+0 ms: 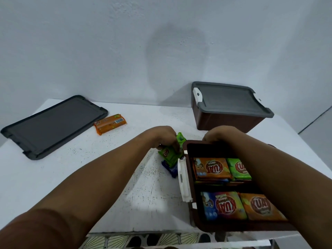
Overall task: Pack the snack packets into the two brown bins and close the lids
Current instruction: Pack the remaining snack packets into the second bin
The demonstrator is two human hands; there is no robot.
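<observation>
So, both arms are stretched out over a white table (89, 177) that sits against a pale wall (107, 51). The open brown bin (233, 227) is at the near right, lid off, and it's already pretty stuffed. I can see an orange snack packet (210, 168) and a green one (237, 168) in the far half, then a blue-ish packet (221, 205) and another orange packet (260, 207) in the near half. More packets are stacked underneath.

The left hand (164, 136) is just left of that bin's far corner, fingers curled round a loose green packet (168, 155) on the table. That one lies on top of a blue packet (170, 168), which is tucked right beside the bin's white latch (184, 180). The right hand (218, 134) is on the bin's far rim with the fingers hooked over the edge, gripping it. The forearm covers the right side of the bin, so I can't tell what's under it.

The second brown bin (224, 121) is at the far right by the wall. Its grey lid (230, 99) is on and its white latches are at the ends.

Over on the far left a spare grey lid (52, 123) lies flat on the table. One more orange packet (110, 124) sits just beside its right edge, well apart from both hands.
</observation>
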